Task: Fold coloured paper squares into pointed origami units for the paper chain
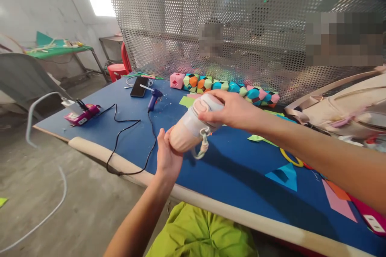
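I hold a pink water bottle (189, 128) tilted over the blue table (126, 136), its white loop strap hanging below it. My left hand (166, 156) is wrapped round the bottle's bottom end. My right hand (232, 109) is closed over the cap at its top end. Behind the bottle, a row of colourful folded paper cubes (223, 87) lies along the perforated metal screen (241, 28).
A blue glue gun (154, 98) with a black cable, a phone (139, 86) and a pink power strip (82, 115) lie at the left. Coloured paper pieces (285, 176) and yellow-handled scissors (291, 160) lie at the right, beside a beige bag (346, 108). People sit behind the screen.
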{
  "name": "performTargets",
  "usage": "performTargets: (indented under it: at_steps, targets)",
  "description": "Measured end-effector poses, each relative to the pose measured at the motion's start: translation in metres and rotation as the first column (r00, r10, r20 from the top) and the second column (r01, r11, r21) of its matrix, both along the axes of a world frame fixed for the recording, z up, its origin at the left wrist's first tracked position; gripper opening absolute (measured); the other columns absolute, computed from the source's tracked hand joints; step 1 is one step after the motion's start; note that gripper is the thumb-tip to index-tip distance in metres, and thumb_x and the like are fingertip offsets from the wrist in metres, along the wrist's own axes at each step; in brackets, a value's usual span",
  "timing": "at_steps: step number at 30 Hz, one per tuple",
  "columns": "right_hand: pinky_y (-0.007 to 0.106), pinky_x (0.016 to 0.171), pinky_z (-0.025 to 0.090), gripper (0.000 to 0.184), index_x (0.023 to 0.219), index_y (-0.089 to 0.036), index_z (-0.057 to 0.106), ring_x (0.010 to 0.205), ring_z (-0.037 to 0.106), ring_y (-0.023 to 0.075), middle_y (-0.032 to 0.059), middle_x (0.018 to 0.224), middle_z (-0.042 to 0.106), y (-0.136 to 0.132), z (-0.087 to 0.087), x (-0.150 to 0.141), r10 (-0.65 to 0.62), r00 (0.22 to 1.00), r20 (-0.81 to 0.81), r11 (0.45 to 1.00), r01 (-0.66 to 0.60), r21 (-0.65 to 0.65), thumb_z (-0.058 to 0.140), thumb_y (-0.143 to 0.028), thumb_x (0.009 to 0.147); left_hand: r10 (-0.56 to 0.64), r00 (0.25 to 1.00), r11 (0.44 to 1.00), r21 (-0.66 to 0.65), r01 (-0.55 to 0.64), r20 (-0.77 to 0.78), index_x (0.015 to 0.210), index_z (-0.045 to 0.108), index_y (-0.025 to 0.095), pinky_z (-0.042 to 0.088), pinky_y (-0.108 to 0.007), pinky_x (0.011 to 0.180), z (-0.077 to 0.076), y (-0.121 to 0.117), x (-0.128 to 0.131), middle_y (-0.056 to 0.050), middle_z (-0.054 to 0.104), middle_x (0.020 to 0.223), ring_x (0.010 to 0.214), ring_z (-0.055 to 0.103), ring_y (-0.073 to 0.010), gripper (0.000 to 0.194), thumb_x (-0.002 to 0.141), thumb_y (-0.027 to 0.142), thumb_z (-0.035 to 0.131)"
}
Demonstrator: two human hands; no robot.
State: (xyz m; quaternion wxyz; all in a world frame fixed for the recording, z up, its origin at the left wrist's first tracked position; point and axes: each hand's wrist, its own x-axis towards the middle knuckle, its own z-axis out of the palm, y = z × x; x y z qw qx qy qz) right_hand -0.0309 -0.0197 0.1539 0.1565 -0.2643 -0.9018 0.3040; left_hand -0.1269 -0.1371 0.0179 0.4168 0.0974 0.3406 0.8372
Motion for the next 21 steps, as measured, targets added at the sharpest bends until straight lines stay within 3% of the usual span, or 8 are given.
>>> performTargets:
  at_steps: [3, 6, 10, 14, 15, 17, 19, 21]
  targets:
    - [0.031, 0.07, 0.053, 0.048, 0.108, -0.018, 0.057, 0.089, 0.064, 0.0215, 0.0078, 0.104, 0.066, 0.014, -0.008, -0.022, 0.014, 0.995, -0.099, 0.998, -0.02, -0.061, 0.07, -0.041, 0.069, -0.134, 0.925, 0.991, 0.031, 0.131, 0.355, 0.097, 0.057, 0.016, 0.055, -0.04, 0.08, 0.0, 0.008, 0.009, -0.011, 0.067, 0.098, 0.089, 0.067, -0.0228, 0.043, 0.092, 0.052, 0.034]
    - [0.032, 0.074, 0.052, 0.053, 0.107, -0.017, 0.058, 0.088, 0.063, 0.0213, 0.0061, 0.1, 0.066, 0.03, -0.015, -0.05, 0.044, 0.991, -0.127, 0.998, -0.039, 0.041, 0.074, -0.041, 0.063, -0.256, 0.868, 0.963, 0.036, 0.266, 0.426, 0.096, 0.056, 0.014, 0.055, -0.036, 0.076, -0.002, 0.009, 0.013, -0.013, 0.066, 0.105, 0.092, 0.067, -0.023, 0.037, 0.092, 0.047, 0.04]
    - [0.033, 0.08, 0.049, 0.057, 0.112, -0.018, 0.057, 0.091, 0.062, 0.0208, 0.0048, 0.102, 0.066, 0.06, -0.025, -0.095, 0.04, 0.988, -0.151, 0.992, -0.022, 0.121, 0.075, -0.042, 0.062, -0.192, 0.96, 0.974, -0.077, 0.212, 0.205, 0.102, 0.057, 0.015, 0.054, -0.031, 0.069, -0.006, -0.002, 0.003, -0.011, 0.062, 0.118, 0.091, 0.065, -0.0194, 0.023, 0.088, 0.033, 0.05]
    - [0.034, 0.08, 0.049, 0.061, 0.113, -0.016, 0.056, 0.094, 0.061, 0.0228, 0.008, 0.108, 0.065, 0.095, -0.037, -0.143, -0.072, 0.978, -0.197, 0.984, 0.102, 0.145, 0.075, -0.045, 0.062, 0.001, 0.962, 0.943, -0.319, -0.092, -0.272, 0.093, 0.057, 0.016, 0.051, -0.031, 0.068, -0.019, -0.017, 0.001, -0.011, 0.062, 0.109, 0.093, 0.061, -0.0211, 0.017, 0.083, 0.03, 0.055]
    - [0.035, 0.081, 0.049, 0.064, 0.115, -0.015, 0.055, 0.096, 0.061, 0.0238, 0.0094, 0.11, 0.064, 0.103, -0.04, -0.154, -0.094, 0.974, -0.206, 0.98, 0.127, 0.155, 0.075, -0.046, 0.063, -0.017, 0.885, 0.924, -0.346, -0.164, -0.465, 0.096, 0.059, 0.017, 0.051, -0.033, 0.072, -0.024, -0.02, 0.004, -0.012, 0.062, 0.111, 0.097, 0.061, -0.0222, 0.018, 0.083, 0.03, 0.054]
    - [0.036, 0.086, 0.048, 0.069, 0.119, -0.014, 0.053, 0.102, 0.059, 0.0255, 0.0115, 0.116, 0.062, 0.119, -0.044, -0.177, -0.125, 0.963, -0.237, 0.968, 0.171, 0.183, 0.075, -0.047, 0.063, -0.055, 0.611, 0.914, -0.286, -0.287, -0.789, 0.098, 0.061, 0.019, 0.049, -0.039, 0.085, -0.033, -0.024, 0.013, -0.014, 0.059, 0.121, 0.109, 0.056, -0.0256, 0.018, 0.083, 0.026, 0.053]
    - [0.037, 0.09, 0.046, 0.071, 0.121, -0.014, 0.051, 0.107, 0.057, 0.0269, 0.0133, 0.12, 0.06, 0.133, -0.045, -0.199, -0.127, 0.959, -0.254, 0.957, 0.185, 0.223, 0.075, -0.048, 0.064, -0.105, 0.392, 0.915, -0.243, -0.321, -0.914, 0.101, 0.062, 0.021, 0.046, -0.045, 0.093, -0.041, -0.025, 0.02, -0.014, 0.059, 0.124, 0.114, 0.055, -0.0269, 0.021, 0.083, 0.021, 0.051]
    - [0.039, 0.092, 0.046, 0.073, 0.123, -0.013, 0.048, 0.112, 0.054, 0.0283, 0.0152, 0.123, 0.057, 0.143, -0.046, -0.221, -0.112, 0.96, -0.256, 0.951, 0.178, 0.253, 0.074, -0.049, 0.064, -0.144, 0.262, 0.913, -0.23, -0.336, -0.954, 0.104, 0.062, 0.022, 0.047, -0.047, 0.094, -0.048, -0.025, 0.025, -0.015, 0.059, 0.125, 0.114, 0.056, -0.0279, 0.026, 0.081, 0.017, 0.052]
